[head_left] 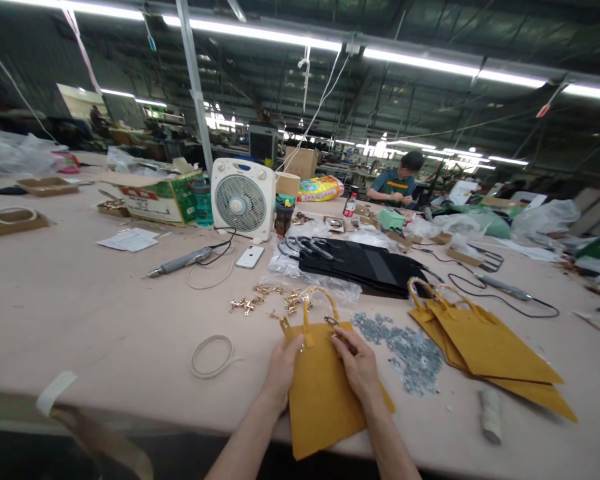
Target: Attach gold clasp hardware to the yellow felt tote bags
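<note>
A mustard-yellow bag piece with a looped handle lies at the table's near edge. My left hand grips its left side, fingers closed on the material. My right hand rests on its upper right, fingers pinched at a small metal fitting near the handle's base. Gold metal fittings lie scattered just beyond the piece. A heap of small silver parts spreads to the right of my right hand.
A stack of finished yellow pieces lies right, black pieces behind. A white fan, phone, electric screwdriver, cardboard box and tape ring stand about. Another person works at the far end.
</note>
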### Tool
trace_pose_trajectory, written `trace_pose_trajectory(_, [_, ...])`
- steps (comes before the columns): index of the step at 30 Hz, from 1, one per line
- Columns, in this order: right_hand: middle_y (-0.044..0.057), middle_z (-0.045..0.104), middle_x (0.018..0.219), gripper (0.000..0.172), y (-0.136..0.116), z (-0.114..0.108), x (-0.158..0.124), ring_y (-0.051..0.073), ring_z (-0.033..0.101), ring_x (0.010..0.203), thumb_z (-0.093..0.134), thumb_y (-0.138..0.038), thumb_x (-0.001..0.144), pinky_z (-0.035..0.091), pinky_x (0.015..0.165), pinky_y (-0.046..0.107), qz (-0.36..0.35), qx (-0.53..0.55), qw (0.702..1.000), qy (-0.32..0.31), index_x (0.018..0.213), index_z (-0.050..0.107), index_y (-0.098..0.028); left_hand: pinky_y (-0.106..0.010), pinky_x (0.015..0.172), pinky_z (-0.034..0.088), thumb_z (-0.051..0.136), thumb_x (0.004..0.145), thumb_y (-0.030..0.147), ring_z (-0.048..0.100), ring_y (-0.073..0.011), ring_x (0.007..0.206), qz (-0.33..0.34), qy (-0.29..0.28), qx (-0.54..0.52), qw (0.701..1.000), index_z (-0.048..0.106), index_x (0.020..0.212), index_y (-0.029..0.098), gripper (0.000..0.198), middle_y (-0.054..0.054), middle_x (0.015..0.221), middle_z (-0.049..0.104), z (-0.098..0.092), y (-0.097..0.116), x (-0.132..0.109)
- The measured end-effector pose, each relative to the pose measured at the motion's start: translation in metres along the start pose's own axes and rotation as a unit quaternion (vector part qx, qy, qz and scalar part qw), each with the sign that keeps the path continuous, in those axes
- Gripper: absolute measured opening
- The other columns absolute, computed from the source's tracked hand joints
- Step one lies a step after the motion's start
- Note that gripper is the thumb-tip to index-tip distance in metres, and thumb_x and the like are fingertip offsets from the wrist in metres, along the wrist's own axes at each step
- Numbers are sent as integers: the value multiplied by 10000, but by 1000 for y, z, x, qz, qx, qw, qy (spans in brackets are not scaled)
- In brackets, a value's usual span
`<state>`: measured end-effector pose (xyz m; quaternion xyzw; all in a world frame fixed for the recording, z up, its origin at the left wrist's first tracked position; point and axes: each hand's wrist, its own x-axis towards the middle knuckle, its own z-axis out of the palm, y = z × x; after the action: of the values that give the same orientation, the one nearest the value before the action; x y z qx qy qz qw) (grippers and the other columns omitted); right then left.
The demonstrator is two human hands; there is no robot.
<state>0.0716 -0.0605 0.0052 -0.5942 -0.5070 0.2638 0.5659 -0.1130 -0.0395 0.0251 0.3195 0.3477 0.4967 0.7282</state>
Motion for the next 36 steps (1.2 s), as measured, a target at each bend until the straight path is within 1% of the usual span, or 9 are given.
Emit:
trace_pose_trajectory(4, [75,766,1122,356,6,-3,2,243,686,875,743,-509,887,569,723,357,9,19,1000,-17,1127,808,-254,-423,749,655,764,822,469,798,-293,800,-7,10,-20,1000,731,1096,138,431,-131,992,824,-1,1,0])
trace_pose_trajectory(7, [75,769,1119,351,6,-4,2,244,695,875,747,-500,886,574,703,348,16,30,999,-32,1126,808,-252,-437,791,653,756,829,453,800,-307,858,-22,-13,-46,999,732,1137,140,440,-133,1042,821,-2,2,-2])
trace_pose_trajectory(9, [75,771,1140,343,7,-4,2,253,706,924,748,-492,885,590,789,373,11,29,999,-31,1119,811,-250,-457,827,646,753,827,459,796,-330,908,-43,-40,-66,996,728,1179,124,487,-148,1065,816,-1,4,-4])
trace_pose_trajectory(12, [75,769,1196,323,8,-3,2,279,698,1099,751,-471,882,545,1019,438,-4,24,1000,-17,1107,817,-248,-478,871,634,759,817,457,789,-364,951,-90,-62,-92,990,724,1219,90,546,-173,1052,815,2,9,-8])
trace_pose_trajectory(14, [75,768,1219,314,9,-2,2,285,687,1162,750,-457,884,516,1081,456,-5,21,1000,-9,1110,817,-250,-484,902,624,749,825,437,785,-375,974,-120,-64,-114,984,723,1227,75,542,-178,1037,818,3,12,-10])
trace_pose_trajectory(17, [75,773,1214,296,9,0,1,281,699,1160,753,-444,887,534,1077,454,-13,16,1000,3,1105,817,-254,-480,950,607,708,855,406,775,-375,1025,-152,-73,-146,975,721,1231,68,506,-178,1053,817,4,15,-12])
trace_pose_trajectory(21, [72,779,1200,253,10,2,1,271,705,1169,733,-414,918,524,1106,463,-61,-14,998,8,1103,816,-262,-484,984,592,680,866,390,768,-372,1057,-172,-77,-166,968,715,1239,75,489,-168,1071,816,5,17,-11])
trace_pose_trajectory(28, [82,754,1259,261,13,-1,4,260,700,1191,628,-352,1000,545,1091,469,-137,-68,987,-44,1196,782,-273,-461,976,593,641,881,408,772,-357,1045,-182,-75,-175,965,737,1179,64,465,-164,1027,822,2,16,-9])
trace_pose_trajectory(36, [65,779,1154,195,12,-9,12,227,733,1091,616,-298,1014,591,1014,403,-180,-71,977,-92,1112,781,-265,-477,962,599,653,865,404,779,-357,1013,-177,-52,-178,967,750,1141,91,428,-144,997,828,0,14,-8])
